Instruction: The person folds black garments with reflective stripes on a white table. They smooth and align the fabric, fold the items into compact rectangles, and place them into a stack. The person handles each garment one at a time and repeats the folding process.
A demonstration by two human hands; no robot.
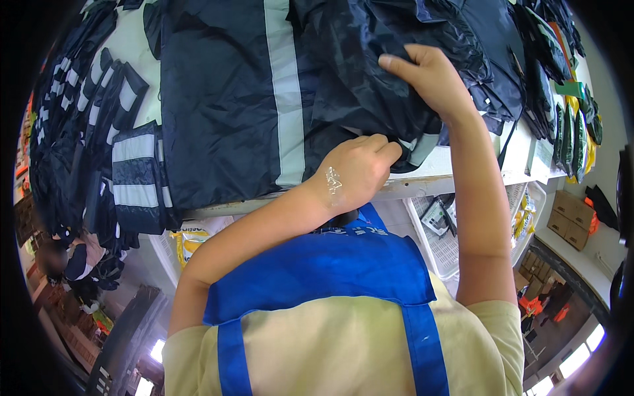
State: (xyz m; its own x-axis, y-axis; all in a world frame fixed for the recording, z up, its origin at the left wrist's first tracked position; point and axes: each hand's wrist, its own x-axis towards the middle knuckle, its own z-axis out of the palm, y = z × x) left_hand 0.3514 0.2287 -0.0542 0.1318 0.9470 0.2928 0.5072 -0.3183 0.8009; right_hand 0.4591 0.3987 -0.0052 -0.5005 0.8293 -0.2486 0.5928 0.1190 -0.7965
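Note:
A dark navy garment [224,99] of thin, shiny cloth lies over the table, with a broad pale grey stripe [285,99] running down it. On its right side the cloth is bunched up in a crumpled heap [370,72]. My left hand [360,168] is closed at the table's near edge, its fingers curled against the lower edge of the heap; the fingertips are hidden. Over the upper right of the heap lies my right hand [432,79], thumb and forefinger apart on the cloth. Beside the left hand's fingers shows a short piece of grey stripe [422,148].
Folded dark garments with grey stripes [135,168] are stacked at the left. More packed garments [548,59] lie at the right. Below the table edge [422,187] stands a white plastic basket [436,254] with packages. Cardboard boxes [571,214] are farther right; a person [76,261] is far left.

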